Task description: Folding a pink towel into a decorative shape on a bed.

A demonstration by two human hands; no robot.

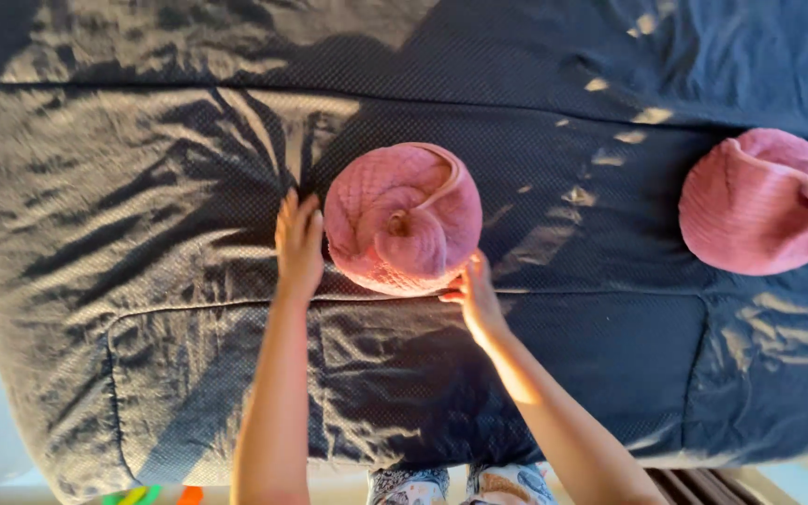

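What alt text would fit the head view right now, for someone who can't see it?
Two bare hands flank a pink towel rolled into a spiral on a dark blue quilted bedcover: the left hand lies flat beside it, the right hand touches its lower edge. A second rolled pink towel sits apart at the right.

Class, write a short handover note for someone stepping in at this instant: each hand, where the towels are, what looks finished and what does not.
Left hand: open, flat against the left side of the rolled pink towel.
Right hand: fingers touching its lower right edge, not gripping.
The towel sits coiled in a spiral, mid dark bedcover.
A second pink towel lies bundled to the right, untouched.
Done: both towels are shaped into rounds.
Left: the hands are not yet off the spiral one; whether it holds alone is unclear.
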